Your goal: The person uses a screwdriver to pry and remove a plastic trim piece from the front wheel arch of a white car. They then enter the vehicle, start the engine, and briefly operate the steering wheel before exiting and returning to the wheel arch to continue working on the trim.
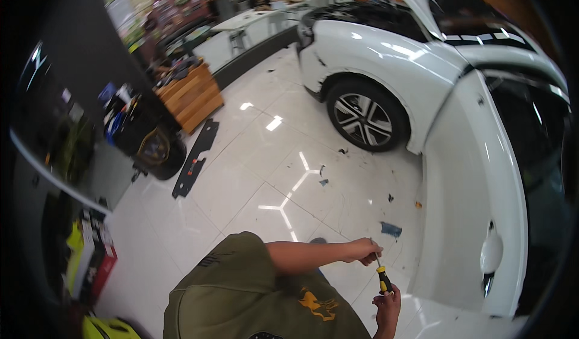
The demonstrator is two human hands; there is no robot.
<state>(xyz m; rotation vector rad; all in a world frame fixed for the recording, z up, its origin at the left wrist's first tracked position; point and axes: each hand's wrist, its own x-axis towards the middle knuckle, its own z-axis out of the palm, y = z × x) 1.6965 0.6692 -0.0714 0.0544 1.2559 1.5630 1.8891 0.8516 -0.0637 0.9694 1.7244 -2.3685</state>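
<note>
a car workshop, by the look of it: a white car (386, 55) stands indoors on glossy tiles (241, 182), its engine bay (368, 14) uncovered, small scraps (391, 229) scattered near the front wheel (365, 120). a black drum (161, 158) heaped with odds and ends stands by a wooden crate (193, 101); a yellow-and-black screwdriver (384, 280) shows in the foreground.

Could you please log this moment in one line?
left hand: pinches screwdriver shaft | right hand: holds handle | nearby: white car

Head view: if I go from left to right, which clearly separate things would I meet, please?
Red-sided box → flat black panel on the floor → left hand → right hand → white car door.
</note>
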